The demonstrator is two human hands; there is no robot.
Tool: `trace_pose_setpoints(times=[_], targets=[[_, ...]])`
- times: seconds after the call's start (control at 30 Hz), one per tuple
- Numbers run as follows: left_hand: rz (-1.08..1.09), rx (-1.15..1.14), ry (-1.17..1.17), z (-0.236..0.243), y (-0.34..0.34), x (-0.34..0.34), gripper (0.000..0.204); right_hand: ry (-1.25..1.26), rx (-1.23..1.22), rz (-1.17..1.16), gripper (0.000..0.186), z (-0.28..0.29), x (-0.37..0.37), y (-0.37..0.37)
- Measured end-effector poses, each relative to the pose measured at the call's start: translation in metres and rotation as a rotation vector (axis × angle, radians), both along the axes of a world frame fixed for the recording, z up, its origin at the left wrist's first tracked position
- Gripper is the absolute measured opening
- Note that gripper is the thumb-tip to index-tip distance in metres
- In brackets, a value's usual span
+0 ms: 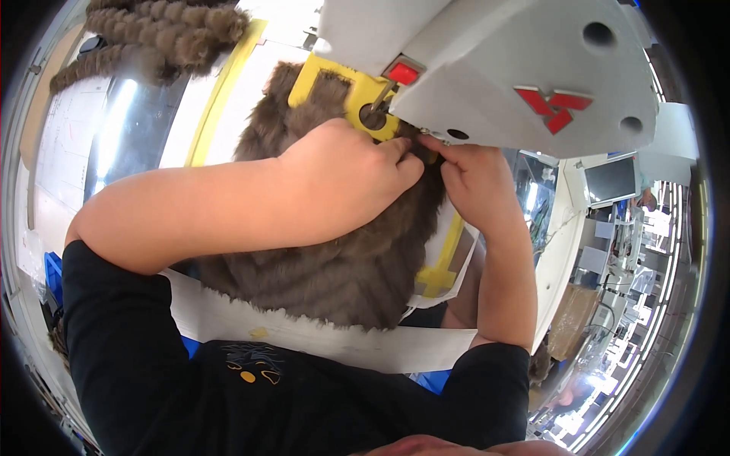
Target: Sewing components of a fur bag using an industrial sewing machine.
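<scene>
A grey-brown fur piece (319,277) lies under a grey sewing machine head (494,64) with a red button and red emblem. A yellow plate (312,83) with openings sits on the fur around the needle area. My left hand (353,175) rests on the fur just below the plate, fingers curled and gripping it. Close by on the right, under the machine head, my right hand (475,186) has its fingers drawn together at the fur's edge; its fingertips are partly hidden, so I cannot make out what they hold.
Long fur strips (167,34) lie at the upper left. Yellow tape strips (209,121) mark the white table (65,148). A blue bin (52,277) is at left. A screen (608,181), cardboard (574,323) and other workstation items fill the right side.
</scene>
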State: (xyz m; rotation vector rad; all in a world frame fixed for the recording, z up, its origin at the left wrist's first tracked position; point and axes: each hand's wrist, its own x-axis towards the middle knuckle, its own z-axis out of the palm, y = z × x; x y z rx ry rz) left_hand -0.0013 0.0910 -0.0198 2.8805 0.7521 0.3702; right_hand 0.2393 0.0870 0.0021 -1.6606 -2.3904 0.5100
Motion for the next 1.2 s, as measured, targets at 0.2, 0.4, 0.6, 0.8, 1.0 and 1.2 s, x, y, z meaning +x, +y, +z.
trace_pose_setpoints(times=[0.2, 0.4, 0.6, 0.8, 1.0, 1.2], targets=[[-0.006, -0.044, -0.012, 0.000, 0.003, -0.001, 0.039, 0.006, 0.068, -0.011, 0.020, -0.003, 0.007, 0.004], [0.018, 0.013, 0.084, -0.002, 0.009, 0.004, 0.044, -0.031, 0.040, -0.079, 0.024, -0.011, 0.017, 0.017], [0.003, 0.066, 0.209, 0.002, 0.010, 0.003, 0.050, 0.009, 0.136, 0.035, 0.026, -0.017, 0.021, 0.026], [-0.023, 0.029, 0.234, 0.008, 0.012, -0.001, 0.050, -0.038, 0.236, 0.104, 0.028, -0.036, 0.037, 0.033], [0.009, 0.082, 0.213, 0.005, 0.014, -0.004, 0.048, 0.081, 0.034, -0.002, 0.024, -0.023, 0.026, 0.028], [0.040, 0.119, 0.158, 0.003, 0.015, -0.001, 0.039, 0.262, 0.034, 0.010, 0.028, -0.026, 0.021, -0.003]])
